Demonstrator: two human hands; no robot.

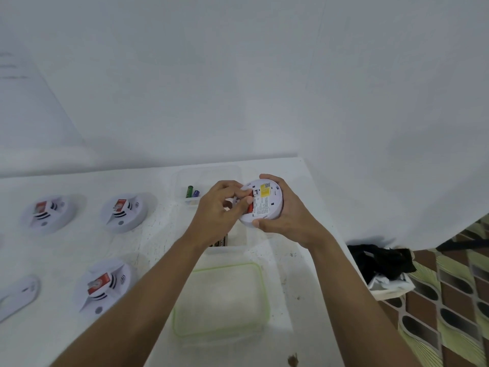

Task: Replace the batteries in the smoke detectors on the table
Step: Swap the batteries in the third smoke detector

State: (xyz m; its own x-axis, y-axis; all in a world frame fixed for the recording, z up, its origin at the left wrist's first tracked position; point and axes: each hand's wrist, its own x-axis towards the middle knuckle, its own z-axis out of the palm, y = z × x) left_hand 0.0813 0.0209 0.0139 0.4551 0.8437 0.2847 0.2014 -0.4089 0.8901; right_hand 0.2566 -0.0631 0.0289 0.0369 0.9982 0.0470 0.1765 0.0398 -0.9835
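Mid-swap: battery bay of the held smoke detector being worked.

Right hand [288,221] cradles the smoke detector [266,205] back-up over the table [158,221], fingers wrapped round its rim. Left hand [222,207] pinches a red battery [250,206] in the bay at the unit's 9 o'clock edge (going in or coming out, I can't tell). Next move probably needs a firm push or pull while the right hand braces. Yellow sticker [265,193] with a QR code above it, print too small to read. Clear tub [189,201] at 11 o'clock holds green and blue cells [192,192]. Three more detectors [124,210] lie at 9 o'clock, their red labels unreadable.
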